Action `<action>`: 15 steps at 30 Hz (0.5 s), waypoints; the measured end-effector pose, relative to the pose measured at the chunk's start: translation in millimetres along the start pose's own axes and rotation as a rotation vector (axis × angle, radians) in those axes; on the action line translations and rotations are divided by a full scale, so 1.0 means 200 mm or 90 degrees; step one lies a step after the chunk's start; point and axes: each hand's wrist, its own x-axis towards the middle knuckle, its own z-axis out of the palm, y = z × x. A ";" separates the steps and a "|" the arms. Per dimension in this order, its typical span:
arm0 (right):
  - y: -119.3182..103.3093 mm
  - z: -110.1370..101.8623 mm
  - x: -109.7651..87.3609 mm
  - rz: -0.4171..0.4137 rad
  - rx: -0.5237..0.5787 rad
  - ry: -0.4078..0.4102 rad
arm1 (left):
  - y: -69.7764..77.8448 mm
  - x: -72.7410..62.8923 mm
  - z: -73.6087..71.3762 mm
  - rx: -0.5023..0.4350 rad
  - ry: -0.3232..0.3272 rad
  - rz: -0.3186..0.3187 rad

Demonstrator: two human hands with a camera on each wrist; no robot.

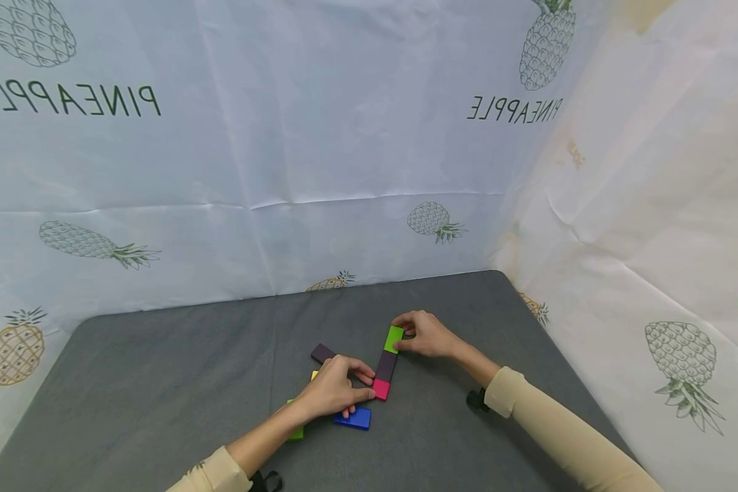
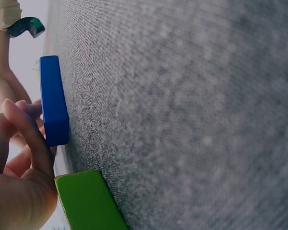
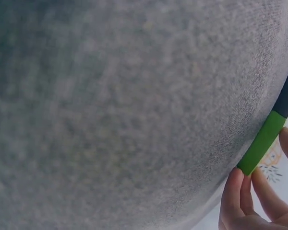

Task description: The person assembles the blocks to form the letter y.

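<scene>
A straight row of blocks lies on the grey table [image 1: 178, 389]: pink-red block [image 1: 381, 389] at the near end, dark block [image 1: 385, 365] in the middle, bright green block [image 1: 393, 337] at the far end. My left hand [image 1: 334, 388] has thumb and fingertips at the pink-red block's left side. My right hand [image 1: 429, 335] grips the green block [image 3: 264, 143], fingertips at its far end and thumb on its side. Beneath my left hand's curled fingers sits a blue block [image 1: 358, 419]; a second green block [image 2: 90, 201] lies beside that hand, partly hidden by the wrist in the head view.
Another dark block [image 1: 322, 352] lies beyond my left hand, and a yellow block [image 1: 314, 374] peeks out from behind it. White pineapple-print cloth [image 1: 344, 150] hangs at the table's back and right side.
</scene>
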 end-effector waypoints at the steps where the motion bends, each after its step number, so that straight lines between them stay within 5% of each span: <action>1: 0.00 0.00 0.00 0.000 -0.001 0.001 | 0.00 0.00 0.00 0.000 -0.001 0.000; 15: 0.00 0.00 -0.01 0.012 0.004 0.005 | 0.01 0.00 0.00 -0.004 0.001 -0.001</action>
